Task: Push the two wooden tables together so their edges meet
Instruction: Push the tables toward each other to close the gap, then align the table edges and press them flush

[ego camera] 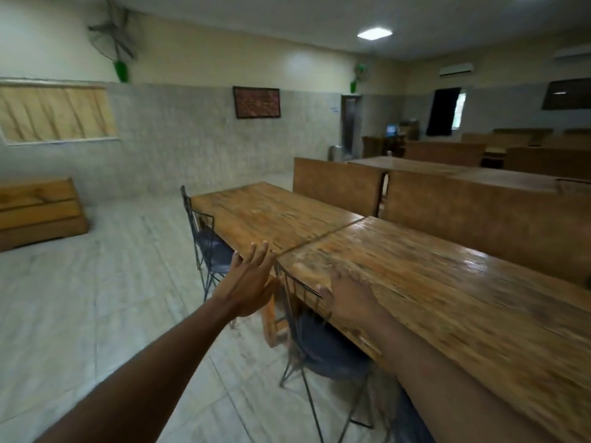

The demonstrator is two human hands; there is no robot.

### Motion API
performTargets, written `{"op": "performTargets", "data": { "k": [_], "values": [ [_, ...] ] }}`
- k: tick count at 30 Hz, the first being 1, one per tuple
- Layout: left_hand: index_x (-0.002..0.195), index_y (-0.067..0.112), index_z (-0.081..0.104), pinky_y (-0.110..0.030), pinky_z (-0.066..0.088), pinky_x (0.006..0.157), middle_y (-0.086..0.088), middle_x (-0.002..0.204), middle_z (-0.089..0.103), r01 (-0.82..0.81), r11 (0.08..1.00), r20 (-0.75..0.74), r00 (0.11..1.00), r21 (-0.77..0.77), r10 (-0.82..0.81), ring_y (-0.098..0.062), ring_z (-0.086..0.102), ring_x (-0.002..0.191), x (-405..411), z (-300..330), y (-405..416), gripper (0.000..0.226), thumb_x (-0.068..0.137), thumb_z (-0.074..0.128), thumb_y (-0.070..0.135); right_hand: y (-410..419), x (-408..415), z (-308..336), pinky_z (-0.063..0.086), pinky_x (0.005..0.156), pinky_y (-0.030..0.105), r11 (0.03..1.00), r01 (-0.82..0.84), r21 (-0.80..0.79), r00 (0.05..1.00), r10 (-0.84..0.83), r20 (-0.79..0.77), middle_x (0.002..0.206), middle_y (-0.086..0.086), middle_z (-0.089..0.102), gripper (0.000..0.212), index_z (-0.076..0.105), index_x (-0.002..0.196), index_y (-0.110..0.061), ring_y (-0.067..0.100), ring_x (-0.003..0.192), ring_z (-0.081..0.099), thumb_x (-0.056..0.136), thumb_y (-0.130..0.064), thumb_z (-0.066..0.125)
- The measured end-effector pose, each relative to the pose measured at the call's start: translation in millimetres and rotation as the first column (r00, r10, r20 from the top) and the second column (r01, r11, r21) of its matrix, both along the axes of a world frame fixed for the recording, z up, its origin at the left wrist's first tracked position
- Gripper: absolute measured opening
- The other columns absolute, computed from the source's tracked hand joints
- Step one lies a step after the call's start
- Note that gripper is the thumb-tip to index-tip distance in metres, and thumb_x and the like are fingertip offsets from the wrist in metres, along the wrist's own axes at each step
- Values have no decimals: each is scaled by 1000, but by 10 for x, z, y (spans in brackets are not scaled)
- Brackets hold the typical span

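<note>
Two long wooden tables stand end to end, the far table [268, 212] and the near table [447, 298], with only a thin dark seam between their ends. My left hand [252, 279] is open, fingers spread, just off the near-left corner where the seam meets the front edge. My right hand [345, 295] lies flat on the near table's front edge, fingers spread over the wood. The picture is blurred by motion.
Two metal-frame chairs with dark seats are tucked under the front edges, one [208, 244] at the far table and one [319, 340] below my hands. Wooden benches [479, 215] back the tables. A wooden box [38, 212] sits on the tiled floor at left.
</note>
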State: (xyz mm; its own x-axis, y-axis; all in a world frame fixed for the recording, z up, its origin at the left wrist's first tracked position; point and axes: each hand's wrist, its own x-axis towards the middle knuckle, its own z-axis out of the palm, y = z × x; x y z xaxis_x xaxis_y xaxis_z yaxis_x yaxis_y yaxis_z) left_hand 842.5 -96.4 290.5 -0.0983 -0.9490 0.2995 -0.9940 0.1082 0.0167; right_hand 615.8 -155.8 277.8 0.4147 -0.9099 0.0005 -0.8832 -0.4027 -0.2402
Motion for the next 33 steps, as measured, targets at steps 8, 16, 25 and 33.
{"op": "performTargets", "data": {
  "k": [8,16,25,33],
  "values": [
    [159,16,14,-60,6,122,-10,169,0,-35,997,-23,999,66,36,-31,-5,154,1379,-288,-1122,73,101,25,59,-1309,1661,-334,33,112,52,994,-101,-29,994,103,43,162,13,26,67,22,155,-11,38,144,29,101,-49,32],
    [159,21,8,-64,6,121,-8,168,-4,-20,970,63,998,240,6,-31,-8,153,2682,-624,-2985,74,100,21,62,-3262,3021,-830,31,114,52,987,-53,149,994,38,102,166,13,14,69,13,157,-8,39,147,26,104,-47,32],
    [159,16,13,-60,4,120,-11,169,-1,91,947,17,995,309,-102,-34,-3,154,3343,-887,-4880,68,104,26,53,-4723,3921,-1245,25,117,51,973,131,192,982,-154,111,166,14,9,68,11,157,-4,40,151,10,104,-41,35],
    [159,16,16,-61,8,119,-12,169,2,269,826,8,949,495,-314,-36,0,154,3703,-1937,-6725,59,107,24,43,-5658,4789,-2275,14,123,43,838,463,288,777,-540,323,167,12,10,56,20,155,-5,30,154,7,106,-28,32]
  ]
}}
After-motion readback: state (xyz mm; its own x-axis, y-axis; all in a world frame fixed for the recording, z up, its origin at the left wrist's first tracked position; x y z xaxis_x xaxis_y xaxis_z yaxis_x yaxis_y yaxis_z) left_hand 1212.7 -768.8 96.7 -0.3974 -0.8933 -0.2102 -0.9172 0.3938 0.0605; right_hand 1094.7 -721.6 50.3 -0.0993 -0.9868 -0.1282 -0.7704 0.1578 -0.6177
